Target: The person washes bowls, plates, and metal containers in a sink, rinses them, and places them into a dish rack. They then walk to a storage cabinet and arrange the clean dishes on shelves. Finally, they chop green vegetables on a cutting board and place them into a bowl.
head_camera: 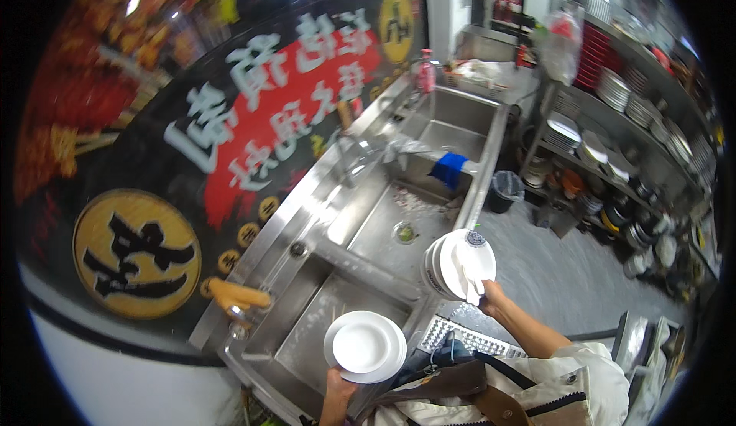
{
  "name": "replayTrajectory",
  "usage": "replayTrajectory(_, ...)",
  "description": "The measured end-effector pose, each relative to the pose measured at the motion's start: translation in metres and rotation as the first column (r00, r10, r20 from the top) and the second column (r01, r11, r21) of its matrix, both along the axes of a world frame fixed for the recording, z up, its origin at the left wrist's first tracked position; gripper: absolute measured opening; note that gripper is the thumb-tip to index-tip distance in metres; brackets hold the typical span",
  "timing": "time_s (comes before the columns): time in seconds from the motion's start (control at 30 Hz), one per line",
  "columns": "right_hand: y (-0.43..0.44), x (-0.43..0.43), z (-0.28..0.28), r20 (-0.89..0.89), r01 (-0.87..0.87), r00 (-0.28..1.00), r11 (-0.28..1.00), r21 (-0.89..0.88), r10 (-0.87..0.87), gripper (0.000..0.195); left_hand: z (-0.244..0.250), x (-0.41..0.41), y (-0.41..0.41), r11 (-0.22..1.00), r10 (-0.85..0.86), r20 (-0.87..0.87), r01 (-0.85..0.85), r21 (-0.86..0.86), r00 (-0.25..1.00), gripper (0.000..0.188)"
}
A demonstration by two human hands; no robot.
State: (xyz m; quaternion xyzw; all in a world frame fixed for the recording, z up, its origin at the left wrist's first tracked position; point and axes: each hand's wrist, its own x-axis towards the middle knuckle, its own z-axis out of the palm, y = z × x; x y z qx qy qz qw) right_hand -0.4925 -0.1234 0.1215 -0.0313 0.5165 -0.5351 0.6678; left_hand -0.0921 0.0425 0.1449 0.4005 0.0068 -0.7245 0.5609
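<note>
My left hand grips the near edge of a stack of white plates over the nearest steel sink basin. A smaller white dish lies on top of that stack. To the right, my right hand holds a tilted stack of white bowls, some with dark patterns on them. White spoons rest in the top bowl, close to my fingers. Both stacks hide most of my fingers. Two thin sticks, perhaps chopsticks, show in the near basin.
Food scraps and a drain are in the middle basin, with a blue cloth over its far divider. A wooden-coloured tap handle juts out at left. Dish shelves and a black bin stand at right.
</note>
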Motion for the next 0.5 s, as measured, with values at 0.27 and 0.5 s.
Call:
replayTrajectory(0.27, 0.045, -0.189, 0.010, -0.005, 0.350, 0.937, 0.937, -0.007, -0.350, 0.038, 0.013, -0.163, -0.092, 0.972, -0.169, 0.033, 0.172, -0.162, 0.985, 0.049)
replayTrajectory(0.5, 0.070, -0.342, -0.023, -0.012, 0.567, 0.823, 0.822, -0.040, -0.568, 0.032, 0.000, -0.328, -0.180, 0.918, -0.342, 0.084, 0.351, -0.185, 0.936, 0.049)
